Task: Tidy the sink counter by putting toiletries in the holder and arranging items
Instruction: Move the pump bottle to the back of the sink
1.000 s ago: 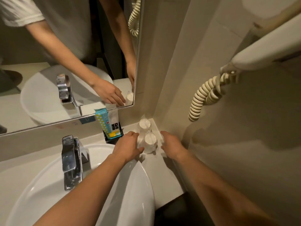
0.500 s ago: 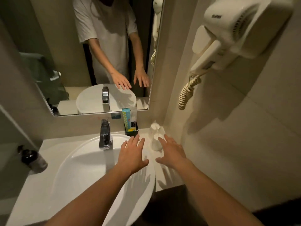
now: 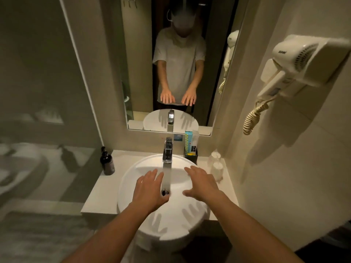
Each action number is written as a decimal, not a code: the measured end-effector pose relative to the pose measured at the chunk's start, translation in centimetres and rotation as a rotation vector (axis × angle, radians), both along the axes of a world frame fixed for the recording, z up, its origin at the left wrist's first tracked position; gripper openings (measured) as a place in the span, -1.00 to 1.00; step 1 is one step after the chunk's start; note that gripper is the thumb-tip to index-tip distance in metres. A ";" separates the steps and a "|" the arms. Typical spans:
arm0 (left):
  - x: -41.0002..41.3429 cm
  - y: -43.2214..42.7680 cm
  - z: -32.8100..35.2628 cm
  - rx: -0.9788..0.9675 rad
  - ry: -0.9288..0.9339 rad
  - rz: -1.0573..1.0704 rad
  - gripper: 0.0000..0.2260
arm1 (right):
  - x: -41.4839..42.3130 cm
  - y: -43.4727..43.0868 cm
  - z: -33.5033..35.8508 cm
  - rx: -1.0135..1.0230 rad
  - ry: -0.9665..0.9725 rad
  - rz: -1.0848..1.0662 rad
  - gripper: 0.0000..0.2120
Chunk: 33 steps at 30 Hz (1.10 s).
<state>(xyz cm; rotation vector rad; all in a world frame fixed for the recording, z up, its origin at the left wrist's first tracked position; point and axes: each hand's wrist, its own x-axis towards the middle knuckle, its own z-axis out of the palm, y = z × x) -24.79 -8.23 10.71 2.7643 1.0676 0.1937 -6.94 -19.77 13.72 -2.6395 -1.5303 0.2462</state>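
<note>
Both hands hover palm-down over the round white basin, fingers spread and holding nothing. The left hand is above the middle of the bowl, just left of the drain; the right hand is above the bowl's right half, its fingertips pointing toward the back rim. Neither hand touches any toiletry.

The black holder stands on the white counter at the back, just right of the chrome faucet and against the lower edge of the mirror. It lies beyond the right hand, clear of the fingertips. A teal patterned packet and a pale sachet stand upright in it, rising above its rim. Right of the holder, in the counter's corner by the wall, are two wrapped cups, one behind the other; they seem to be upside down inside clear wrapping, though the dim light makes that hard to confirm. The nearer cup is just beyond the right hand's outer fingers, apart from them.

On the counter's left end, well away from both hands, stands a dark pump bottle. A cream wall-mounted hair dryer with a coiled cord hangs on the right wall. The mirror reflects the person in a light T-shirt with both hands lowered and open.
</note>
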 end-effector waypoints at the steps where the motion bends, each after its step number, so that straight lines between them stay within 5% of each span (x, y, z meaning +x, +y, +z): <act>1: -1.2 0.5 0.0 -0.001 0.026 0.027 -0.19 | -0.7 0.7 0.1 -0.002 -0.002 0.034 -0.09; 15: -13.0 9.5 -0.5 -0.033 0.088 0.340 -0.16 | -9.9 13.5 -0.4 -0.018 0.008 0.335 -0.12; 33: -14.3 27.5 -4.3 -0.202 0.070 0.346 -0.23 | -11.6 33.0 -4.5 -0.146 0.193 0.338 -0.17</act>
